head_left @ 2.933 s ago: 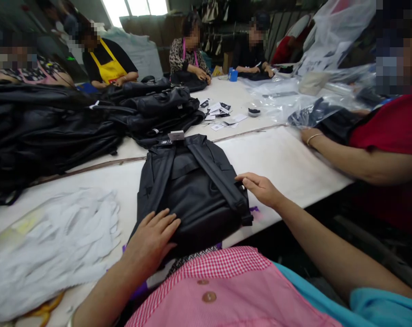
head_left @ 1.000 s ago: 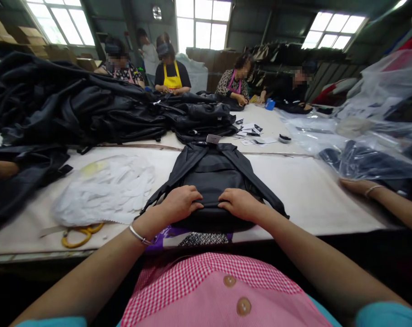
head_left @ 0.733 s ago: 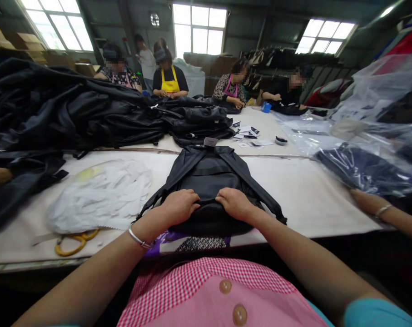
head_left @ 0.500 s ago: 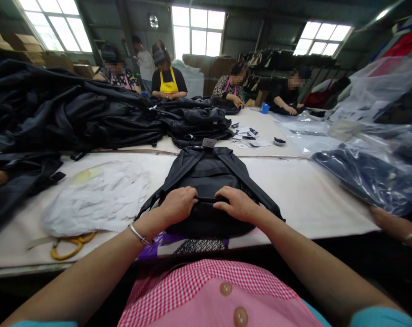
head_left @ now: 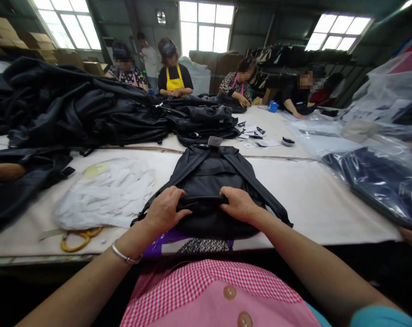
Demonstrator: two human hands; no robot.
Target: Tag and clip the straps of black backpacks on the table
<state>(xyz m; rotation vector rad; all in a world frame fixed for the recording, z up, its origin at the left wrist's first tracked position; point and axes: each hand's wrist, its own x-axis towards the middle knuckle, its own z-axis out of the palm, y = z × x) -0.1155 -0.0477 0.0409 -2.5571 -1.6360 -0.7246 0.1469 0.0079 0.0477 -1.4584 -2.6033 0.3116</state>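
A black backpack (head_left: pixel 209 177) lies flat on the white table (head_left: pixel 311 195) in front of me, straps up, with a small tag at its far end. My left hand (head_left: pixel 165 210) grips the near left part of the bag, fingers curled over a fold. My right hand (head_left: pixel 238 204) grips the near right part the same way. Between the two hands a ridge of the black material is pinched up.
A heap of white paper sheets (head_left: pixel 106 193) lies to the left, with yellow-handled scissors (head_left: pixel 78 238) near the table edge. Piles of black backpacks (head_left: pixel 90 113) fill the far left. Plastic-wrapped dark bags (head_left: pixel 376 181) lie right. Small tags (head_left: pixel 253 134) and several workers sit beyond.
My hands went from lying on the bag's side and strap to gripping its near end together, then drew slightly apart. The neighbour's hand at right has withdrawn toward the frame edge.
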